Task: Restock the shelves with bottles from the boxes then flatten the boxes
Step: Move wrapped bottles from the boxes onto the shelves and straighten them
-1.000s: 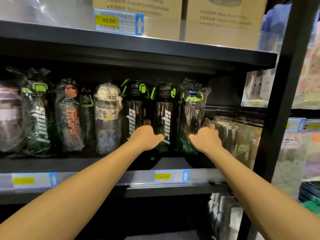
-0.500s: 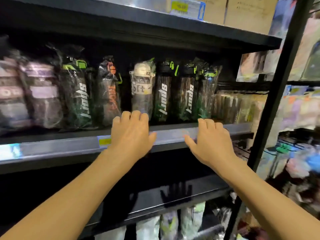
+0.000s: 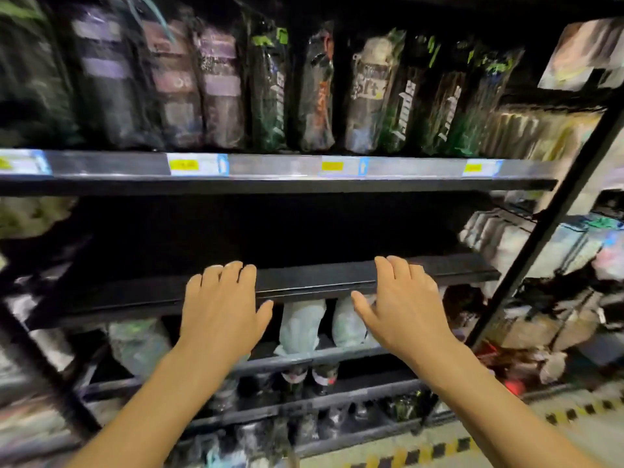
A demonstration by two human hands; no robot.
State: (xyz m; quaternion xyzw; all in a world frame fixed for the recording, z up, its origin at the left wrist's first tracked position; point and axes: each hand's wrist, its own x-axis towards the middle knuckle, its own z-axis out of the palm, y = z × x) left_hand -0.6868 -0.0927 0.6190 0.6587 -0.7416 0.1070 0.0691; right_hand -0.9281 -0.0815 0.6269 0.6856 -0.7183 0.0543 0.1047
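Note:
A row of plastic-wrapped sport bottles point(image 3: 401, 106) stands on the upper shelf point(image 3: 277, 184), black ones with green caps among purple and white ones. Below it runs a dark shelf point(image 3: 304, 282) with nothing visible on it. My left hand point(image 3: 221, 309) and my right hand point(image 3: 405, 304) hover in front of that shelf's front edge, palms down, fingers spread, holding nothing. Both are well below the bottle row. The picture is blurred by motion.
More wrapped bottles point(image 3: 300, 324) stand on the lower shelves. A black slanted upright point(image 3: 553, 211) of the rack rises on the right, with packaged goods point(image 3: 526, 238) beyond it. Yellow-black floor tape point(image 3: 472, 444) runs along the bottom right.
My hands left the bottles on the upper shelf and came down and back to the dark shelf below. The view tilted downward, so lower shelves and floor now show.

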